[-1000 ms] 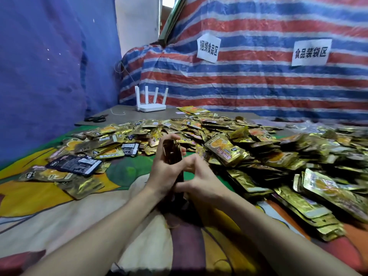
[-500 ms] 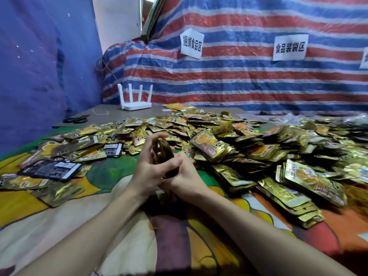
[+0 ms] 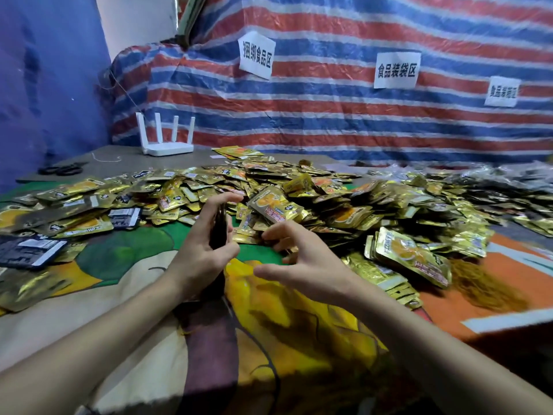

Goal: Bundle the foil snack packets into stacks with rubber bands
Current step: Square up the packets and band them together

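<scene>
Within left grip (image 3: 203, 257), upright packet stack (image 3: 220, 226)

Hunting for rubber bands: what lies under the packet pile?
Cartoon-print cloth shows in front of the packet pile, grey tabletop beyond it. Anything beneath the packets is covered.

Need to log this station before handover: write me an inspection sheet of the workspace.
Surface: cartoon-print cloth, with a grey tabletop beyond it.
Job's things: loose gold foil packets piled across the cloth; one stack held edge-on.
Clutter: black scissors and white router on the tabletop; dark packets at the left.
Hands: left hand grips the stack; right hand is open, fingers spread, beside the pile.
Cables: thin white cord near the router.
Surroundings: striped tarp with three paper signs; blue sheet at the left.
</scene>
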Demonstrator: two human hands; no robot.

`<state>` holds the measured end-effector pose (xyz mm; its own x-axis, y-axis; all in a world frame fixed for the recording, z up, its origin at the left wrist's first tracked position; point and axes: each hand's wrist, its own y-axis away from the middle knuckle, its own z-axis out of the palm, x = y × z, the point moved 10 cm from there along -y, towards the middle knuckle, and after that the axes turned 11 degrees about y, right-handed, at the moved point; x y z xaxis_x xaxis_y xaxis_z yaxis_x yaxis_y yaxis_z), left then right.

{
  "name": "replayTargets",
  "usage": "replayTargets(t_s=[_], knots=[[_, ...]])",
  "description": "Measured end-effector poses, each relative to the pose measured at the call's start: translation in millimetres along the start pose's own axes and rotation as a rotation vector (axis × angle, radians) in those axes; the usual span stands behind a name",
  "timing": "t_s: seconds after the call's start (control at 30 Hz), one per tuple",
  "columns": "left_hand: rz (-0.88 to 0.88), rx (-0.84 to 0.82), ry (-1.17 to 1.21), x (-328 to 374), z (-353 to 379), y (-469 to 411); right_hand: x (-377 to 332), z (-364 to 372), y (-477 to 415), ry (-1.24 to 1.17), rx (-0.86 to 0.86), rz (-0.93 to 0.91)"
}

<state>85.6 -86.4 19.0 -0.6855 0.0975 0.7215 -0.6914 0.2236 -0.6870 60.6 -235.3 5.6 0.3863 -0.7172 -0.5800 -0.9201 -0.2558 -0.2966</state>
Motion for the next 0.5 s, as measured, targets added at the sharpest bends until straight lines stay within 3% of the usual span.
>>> replayTargets(t_s=[0.2, 0.33, 0.43, 0.5], knots=[[0.026, -0.145, -0.144, 1, 20, -3, 38, -114, 50, 0.316, 0.379, 0.085], [0.057, -0.149, -0.121, -3, 23, -3, 91, -191, 86, 0.567, 0.600, 0.272], [0.068, -0.036, -0.042, -4, 11, -3, 149, -224, 109, 0.743, 0.483, 0.544], [0.052, 0.016, -0.015, -7, 3, -2, 174, -224, 116, 0.790, 0.331, 0.605]])
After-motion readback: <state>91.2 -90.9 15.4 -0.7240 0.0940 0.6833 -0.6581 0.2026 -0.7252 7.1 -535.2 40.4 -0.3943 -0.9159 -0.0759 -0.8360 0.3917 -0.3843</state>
